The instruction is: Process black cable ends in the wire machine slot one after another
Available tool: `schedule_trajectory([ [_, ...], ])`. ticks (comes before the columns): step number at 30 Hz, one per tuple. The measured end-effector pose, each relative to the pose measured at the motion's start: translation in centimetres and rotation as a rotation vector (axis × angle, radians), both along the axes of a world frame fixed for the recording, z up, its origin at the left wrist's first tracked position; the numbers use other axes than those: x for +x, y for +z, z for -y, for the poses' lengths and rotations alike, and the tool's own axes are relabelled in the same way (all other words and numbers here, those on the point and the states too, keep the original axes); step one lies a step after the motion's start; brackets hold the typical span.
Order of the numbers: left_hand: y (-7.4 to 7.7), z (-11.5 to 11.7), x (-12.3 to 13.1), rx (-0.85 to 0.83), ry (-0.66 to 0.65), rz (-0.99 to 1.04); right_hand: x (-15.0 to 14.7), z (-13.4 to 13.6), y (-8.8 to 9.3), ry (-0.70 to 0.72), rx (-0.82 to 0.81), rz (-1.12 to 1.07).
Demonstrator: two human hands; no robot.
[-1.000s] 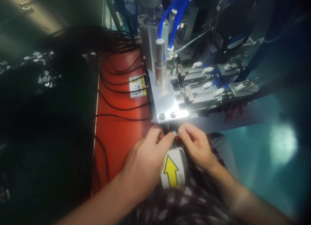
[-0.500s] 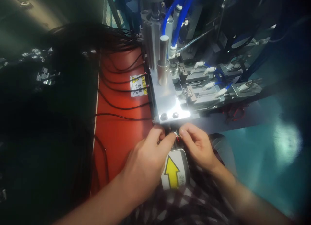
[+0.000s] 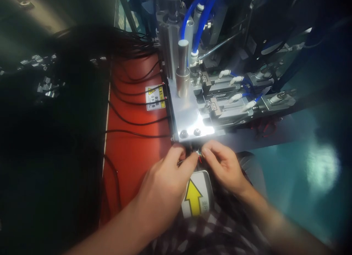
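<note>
At the front edge of the machine, my left hand (image 3: 165, 174) is closed, its thumb and fingers pinching a cable end. Thin coloured wires (image 3: 199, 153), one of them red, stick out past the left thumb. My right hand (image 3: 222, 163) is closed too, thumb against forefinger, at the other side of these wires. Its fingertips cover whatever part of them it grips. Right above both hands is the bright metal block (image 3: 189, 115) with two dark bolts. Below them sits a white plate with a yellow arrow (image 3: 194, 198).
Black cables (image 3: 134, 133) run over the red surface (image 3: 129, 152) into the machine's left side, near a warning label (image 3: 155, 97). A metal post (image 3: 183, 69) rises from the block. Pneumatic cylinders (image 3: 233, 97) with blue hoses (image 3: 202, 22) stand to the right. A dark bundle of cables lies at left.
The whole view has shifted slightly, with the machine a little further left. Both hands keep nearly the same pinch around the thin wires.
</note>
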State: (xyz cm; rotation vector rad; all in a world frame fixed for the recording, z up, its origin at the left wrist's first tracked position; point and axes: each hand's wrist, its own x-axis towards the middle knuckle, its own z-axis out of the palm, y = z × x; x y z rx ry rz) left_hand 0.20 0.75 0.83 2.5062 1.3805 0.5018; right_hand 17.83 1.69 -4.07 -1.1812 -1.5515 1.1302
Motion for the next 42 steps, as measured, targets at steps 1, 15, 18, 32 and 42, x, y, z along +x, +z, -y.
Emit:
schedule_trajectory([
  [1, 0.0, 0.0, 0.0, 0.001, -0.002, -0.002, 0.0, 0.0, 0.0, 0.002, -0.004, 0.001],
  [15, -0.3, 0.0, 0.0, 0.037, -0.006, 0.011, -0.2, 0.1, 0.4, -0.049, -0.113, -0.009],
  [18, -0.3, 0.0, 0.0, 0.029, 0.001, 0.005, -0.4, 0.2, 0.7, -0.071, -0.156, -0.030],
  [32, -0.4, 0.1, -0.2, 0.050, -0.019, 0.011, -0.1, 0.0, 1.2, -0.048, -0.241, -0.082],
  [42, -0.4, 0.1, -0.1, 0.074, -0.021, 0.025, 0.3, 0.2, 2.2, -0.091, -0.359, -0.050],
])
